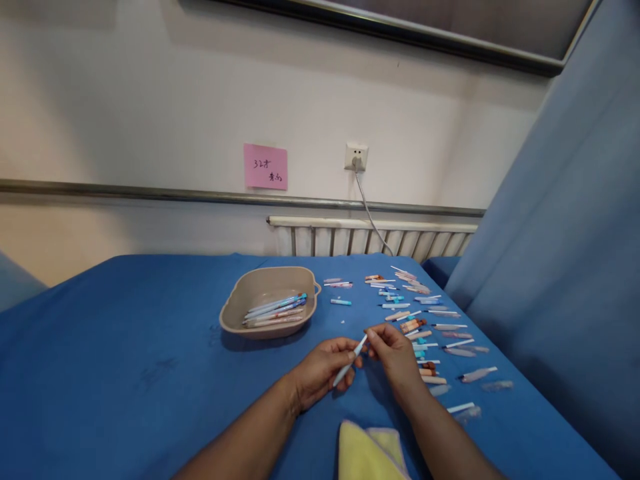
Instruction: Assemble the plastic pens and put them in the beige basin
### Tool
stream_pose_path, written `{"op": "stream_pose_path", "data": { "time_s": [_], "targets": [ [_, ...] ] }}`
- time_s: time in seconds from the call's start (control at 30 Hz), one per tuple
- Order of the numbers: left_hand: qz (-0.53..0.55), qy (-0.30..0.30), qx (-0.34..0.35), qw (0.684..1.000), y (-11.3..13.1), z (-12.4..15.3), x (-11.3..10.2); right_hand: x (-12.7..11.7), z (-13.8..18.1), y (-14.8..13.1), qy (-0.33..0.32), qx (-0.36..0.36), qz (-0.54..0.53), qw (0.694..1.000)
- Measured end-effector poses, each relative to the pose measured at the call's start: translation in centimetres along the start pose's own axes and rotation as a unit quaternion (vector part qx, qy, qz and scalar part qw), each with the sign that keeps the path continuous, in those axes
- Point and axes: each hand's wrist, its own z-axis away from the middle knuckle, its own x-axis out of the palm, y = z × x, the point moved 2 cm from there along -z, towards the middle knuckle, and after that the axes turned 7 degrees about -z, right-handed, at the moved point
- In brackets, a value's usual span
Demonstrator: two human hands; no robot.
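Observation:
My left hand (323, 372) is closed around the lower part of a slim white pen barrel (349, 361), which tilts up to the right. My right hand (395, 350) pinches the barrel's upper tip with thumb and forefinger. Both hands hover just above the blue tablecloth (125, 360). A beige tray (270, 301) with several assembled pens (276, 310) sits behind my left hand. Several loose pen parts (425, 327), such as barrels, refills and clear caps, lie scattered to the right of my right hand.
A yellow cloth (370, 453) lies at the near table edge between my forearms. A single blue cap (341, 302) lies right of the tray. Behind the table are a radiator (370, 237), a wall socket with cable (356, 157) and a pink note (265, 167). A blue curtain (565, 233) hangs at right.

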Motion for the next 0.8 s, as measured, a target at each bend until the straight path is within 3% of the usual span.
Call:
{"op": "stream_pose_path", "data": {
  "time_s": [0.33, 0.8],
  "targets": [
    [0.005, 0.03, -0.064, 0.997, 0.34, 0.18, 0.05, 0.15, 0.23, 0.91, -0.038, -0.007, 0.102, 0.994],
    [-0.046, 0.026, -0.036, 0.998, 0.34, 0.3, 0.27, 0.38, 0.31, 0.9, -0.066, -0.006, 0.093, 0.993]
  ]
}}
